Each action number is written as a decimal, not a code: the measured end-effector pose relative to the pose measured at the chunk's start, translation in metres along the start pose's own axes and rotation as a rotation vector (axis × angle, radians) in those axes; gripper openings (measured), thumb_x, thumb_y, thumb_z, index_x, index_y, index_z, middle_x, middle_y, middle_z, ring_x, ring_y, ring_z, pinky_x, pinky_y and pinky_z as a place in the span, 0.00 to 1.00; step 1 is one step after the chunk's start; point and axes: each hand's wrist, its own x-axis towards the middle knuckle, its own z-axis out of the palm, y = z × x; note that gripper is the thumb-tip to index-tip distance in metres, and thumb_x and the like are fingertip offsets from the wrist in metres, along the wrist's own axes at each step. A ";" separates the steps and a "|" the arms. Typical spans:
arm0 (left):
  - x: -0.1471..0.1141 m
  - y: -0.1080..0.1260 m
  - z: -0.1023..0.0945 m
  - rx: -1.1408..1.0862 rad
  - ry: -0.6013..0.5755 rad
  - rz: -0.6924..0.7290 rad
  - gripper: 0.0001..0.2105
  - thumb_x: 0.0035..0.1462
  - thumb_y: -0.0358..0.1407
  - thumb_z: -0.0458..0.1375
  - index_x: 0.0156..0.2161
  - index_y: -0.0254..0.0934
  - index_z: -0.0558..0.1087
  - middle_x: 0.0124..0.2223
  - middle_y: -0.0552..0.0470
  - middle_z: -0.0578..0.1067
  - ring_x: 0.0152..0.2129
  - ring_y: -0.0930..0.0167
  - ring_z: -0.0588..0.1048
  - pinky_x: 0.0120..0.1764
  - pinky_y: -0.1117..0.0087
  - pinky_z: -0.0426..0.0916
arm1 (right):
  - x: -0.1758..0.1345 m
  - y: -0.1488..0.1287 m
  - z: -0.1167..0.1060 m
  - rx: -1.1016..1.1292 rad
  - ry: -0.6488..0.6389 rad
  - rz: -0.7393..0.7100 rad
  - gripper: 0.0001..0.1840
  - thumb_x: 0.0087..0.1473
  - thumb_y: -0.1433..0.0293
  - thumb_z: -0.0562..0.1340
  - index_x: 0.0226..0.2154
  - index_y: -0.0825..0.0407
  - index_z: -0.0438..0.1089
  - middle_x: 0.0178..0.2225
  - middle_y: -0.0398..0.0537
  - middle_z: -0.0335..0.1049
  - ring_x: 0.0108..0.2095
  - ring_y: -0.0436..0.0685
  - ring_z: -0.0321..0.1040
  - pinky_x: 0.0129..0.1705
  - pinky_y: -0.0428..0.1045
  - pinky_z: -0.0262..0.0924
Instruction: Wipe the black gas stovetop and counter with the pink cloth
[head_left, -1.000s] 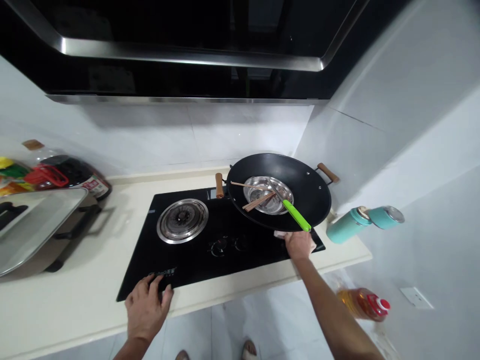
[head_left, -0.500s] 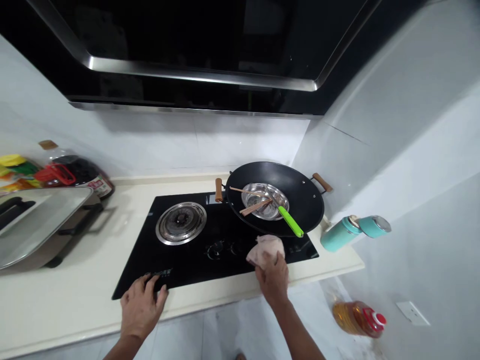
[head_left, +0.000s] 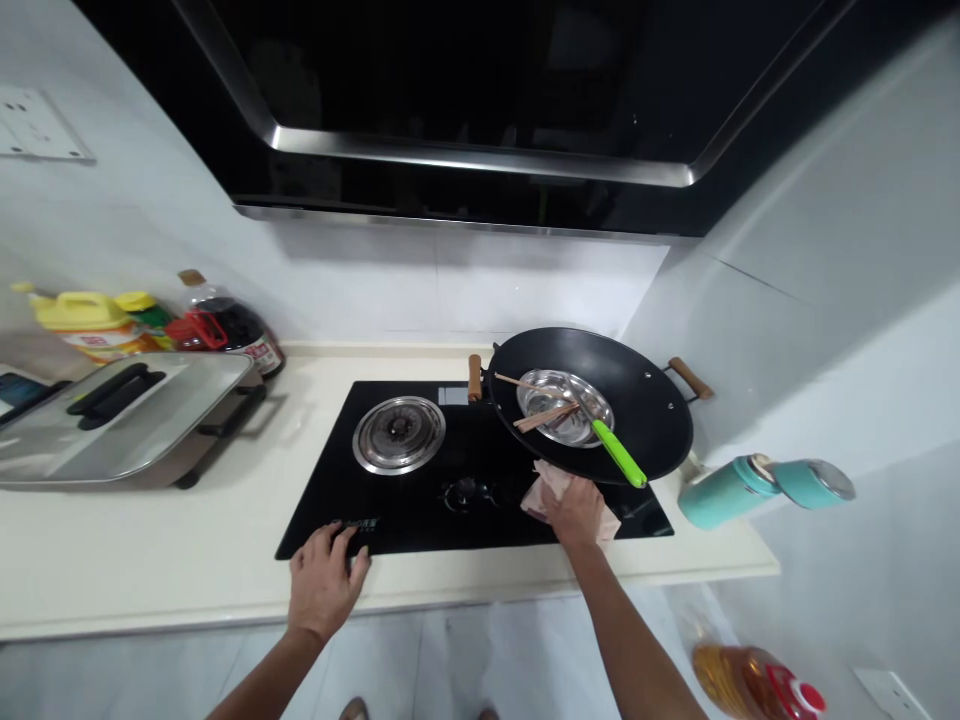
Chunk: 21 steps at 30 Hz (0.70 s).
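Observation:
My right hand point(head_left: 576, 510) presses a pale pink cloth point(head_left: 609, 524) onto the black glass cooktop point(head_left: 420, 520), just in front of the wok. Its fingers are bent over the cloth. At the cooktop's front left corner rests my left hand point(head_left: 324, 580), fingers apart and holding nothing. The black wok point(head_left: 645, 420) with wooden handles sits over the right burner. Inside it lies a steel bowl point(head_left: 551, 400) with several wooden chopsticks point(head_left: 544, 418) and a green-handled utensil point(head_left: 619, 452) across it. The left burner point(head_left: 399, 435) is uncovered.
On the left stands a lidded electric pan point(head_left: 142, 420), with a dark sauce bottle point(head_left: 236, 325) and a yellow jug point(head_left: 86, 320) behind. A teal flask point(head_left: 731, 490) is at the right. An oil bottle point(head_left: 750, 680) stands on the floor. The range hood point(head_left: 465, 155) overhangs the cooktop.
The view has swung left, so things appear further right. My right hand has shifted on the cloth, which now spreads out on both sides of it. My left hand stays at the cooktop corner.

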 end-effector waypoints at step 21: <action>-0.006 0.006 -0.002 -0.032 -0.008 -0.020 0.18 0.65 0.44 0.53 0.53 0.38 0.77 0.56 0.37 0.76 0.57 0.53 0.70 0.57 0.50 0.62 | -0.063 0.033 -0.030 -0.088 -0.039 0.022 0.31 0.61 0.54 0.54 0.60 0.56 0.63 0.60 0.72 0.62 0.57 0.77 0.62 0.57 0.70 0.57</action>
